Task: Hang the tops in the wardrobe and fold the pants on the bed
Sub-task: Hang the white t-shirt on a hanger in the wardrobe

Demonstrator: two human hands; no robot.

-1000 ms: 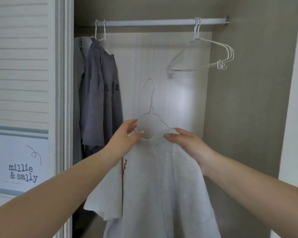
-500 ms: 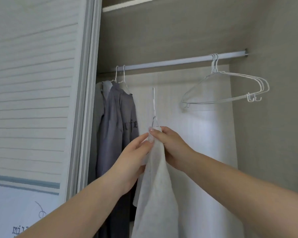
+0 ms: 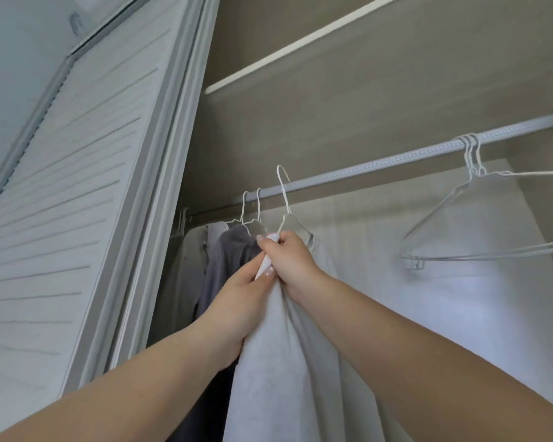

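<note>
A view up into an open wardrobe. Both hands are raised together near the centre, holding a pale grey knitted top (image 3: 284, 362) draped on a thin white wire hanger (image 3: 284, 199). The right hand (image 3: 289, 260) is clenched around the gathered collar at the hanger's neck; the left hand (image 3: 237, 301), just below at 7 o'clock, pinches the same bunched fabric. The hanger's hook rises toward 12 o'clock and appears level with the silver metal clothes rail (image 3: 380, 165), not yet over it (whether it touches is hard to tell).

Risks, as I judge them: the hook could miss the rail or snag the white wire hooks (image 3: 251, 205) of the dark grey hung garment (image 3: 233, 260) just beside it at 9 o'clock. The top, bunched to one side, could slide off the thin wire. A cluster of empty white wire hangers (image 3: 473, 218) hangs well apart at 3 o'clock.
</note>
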